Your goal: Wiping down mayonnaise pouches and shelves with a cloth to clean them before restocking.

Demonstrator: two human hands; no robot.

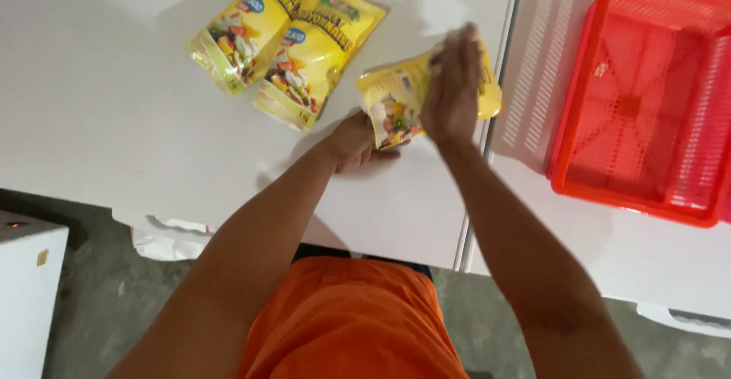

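A yellow pouch [396,97] with a picture of food on it lies on the white table [99,112] near its right edge. My left hand [354,144] grips the pouch's lower corner from beneath. My right hand [454,89] lies over the pouch's right half, fingers closed on it; the hand is blurred. Two more yellow pouches of the same kind lie side by side farther back: one [242,28] to the left, one [320,47] to the right, slightly overlapping.
A red plastic basket [647,97] stands on a second white table [655,257] to the right, partly over a white perforated tray [541,51]. A seam [487,120] separates the tables. A white box [27,295] sits on the floor at lower left.
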